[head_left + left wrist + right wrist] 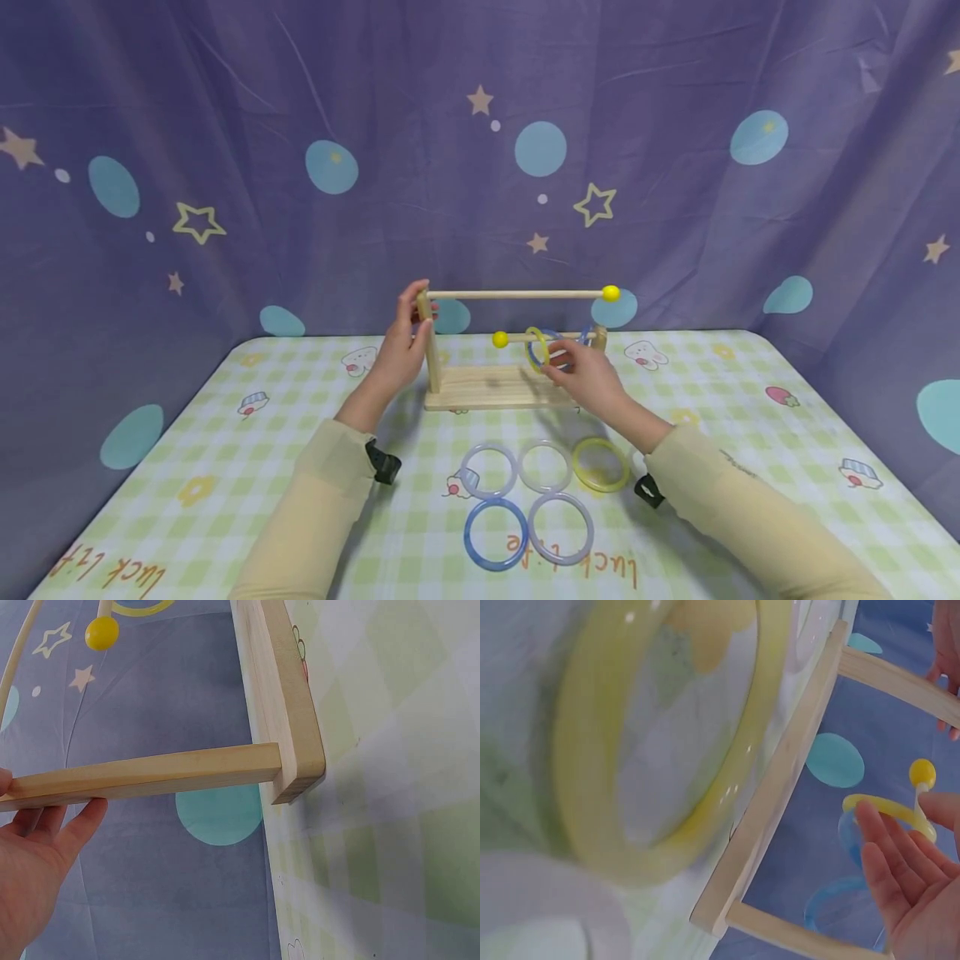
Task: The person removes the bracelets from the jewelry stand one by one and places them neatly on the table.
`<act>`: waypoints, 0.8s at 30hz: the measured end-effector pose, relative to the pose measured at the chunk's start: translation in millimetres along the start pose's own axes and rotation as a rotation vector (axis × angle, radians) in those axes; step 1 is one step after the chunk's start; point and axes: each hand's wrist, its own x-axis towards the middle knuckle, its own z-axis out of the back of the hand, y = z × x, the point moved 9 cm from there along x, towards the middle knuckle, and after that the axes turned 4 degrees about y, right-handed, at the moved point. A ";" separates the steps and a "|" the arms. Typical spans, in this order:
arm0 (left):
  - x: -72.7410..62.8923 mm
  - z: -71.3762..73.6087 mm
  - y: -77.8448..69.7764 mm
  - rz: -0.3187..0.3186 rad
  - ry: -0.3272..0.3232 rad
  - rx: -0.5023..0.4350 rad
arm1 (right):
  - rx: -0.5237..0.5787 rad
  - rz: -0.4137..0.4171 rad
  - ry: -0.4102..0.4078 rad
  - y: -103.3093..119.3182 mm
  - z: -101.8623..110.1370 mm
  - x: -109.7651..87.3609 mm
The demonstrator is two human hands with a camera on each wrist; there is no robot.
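A wooden stand (491, 388) has two upright posts, each bearing a rod with a yellow ball at its end. My left hand (402, 346) grips the taller left post (172, 769) near its top, thumb on one side and fingers on the other. With my right hand (588, 377) I hold a yellow ring (534, 360) that hangs around the lower rod (517, 338), just inboard of its yellow ball (500, 340). Farther along that rod, toward the short right post (599, 337), hang blue rings (826, 894), partly hidden by the right hand.
In front of the stand several rings lie flat: a blue ring (468, 546), a yellow ring (626, 477) and pale ones (589, 537). The upper rod (517, 295) carries no ring. A purple curtain (420, 167) hangs behind the checked tablecloth (247, 492).
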 end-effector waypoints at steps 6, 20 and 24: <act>1.4 -0.8 0.8 -0.011 0.000 0.001 | 0.075 -0.010 -0.010 1.7 -5.1 3.2; 1.3 -0.1 0.3 -0.014 -0.004 -0.005 | 0.132 0.074 -0.041 8.1 -13.1 7.0; 1.1 0.3 0.9 -0.013 -0.005 -0.007 | 0.150 0.089 -0.043 11.7 -16.9 8.2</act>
